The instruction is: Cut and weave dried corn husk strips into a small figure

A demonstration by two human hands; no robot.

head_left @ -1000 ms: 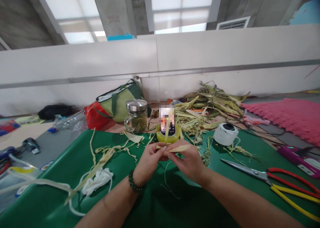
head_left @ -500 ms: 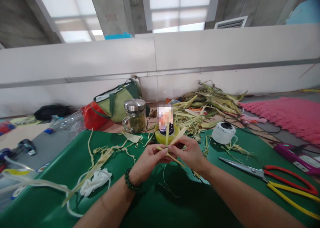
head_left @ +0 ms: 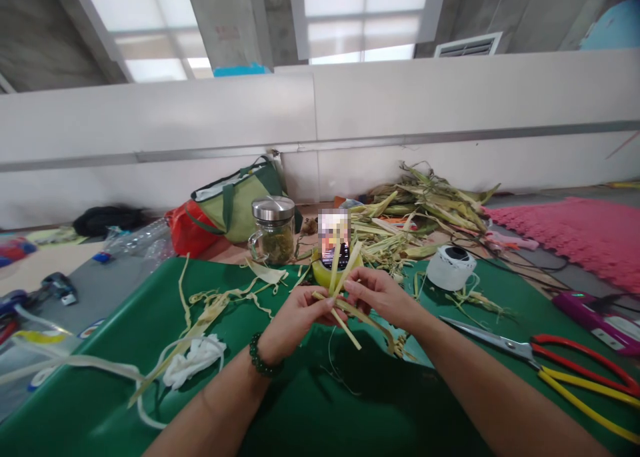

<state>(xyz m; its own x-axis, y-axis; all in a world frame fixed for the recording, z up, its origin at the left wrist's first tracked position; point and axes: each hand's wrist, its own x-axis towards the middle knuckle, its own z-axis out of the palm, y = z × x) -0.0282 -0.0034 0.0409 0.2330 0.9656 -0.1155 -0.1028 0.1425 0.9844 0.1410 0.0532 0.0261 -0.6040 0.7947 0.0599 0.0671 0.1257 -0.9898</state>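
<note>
Pale corn husk strips (head_left: 349,270) cross one another between my two hands, fanning up and down from one point. My left hand (head_left: 299,315), with a green bead bracelet (head_left: 261,357) at the wrist, pinches them at the crossing. My right hand (head_left: 383,298) is closed, thumb and fingertips on a husk strip just right of that crossing; its lower fingers are partly hidden. A longer husk piece runs down under the right hand to a knobbly, braid-like end (head_left: 400,345). Behind the hands, a phone (head_left: 336,253) leans upright at a yellow roll (head_left: 323,275).
On the green mat (head_left: 300,417) lie red-and-yellow-handled scissors (head_left: 515,347), a white thread spool (head_left: 451,269), loose husk scraps (head_left: 213,308) and a bunched white cord (head_left: 195,363). A glass mug (head_left: 276,240), a green bag (head_left: 250,207) and a husk pile (head_left: 425,200) stand behind.
My right hand has drawn slightly away to the right from the crossing. The husk strips now spread wider, and the long piece under the right hand shows more. My left hand keeps its pinch.
</note>
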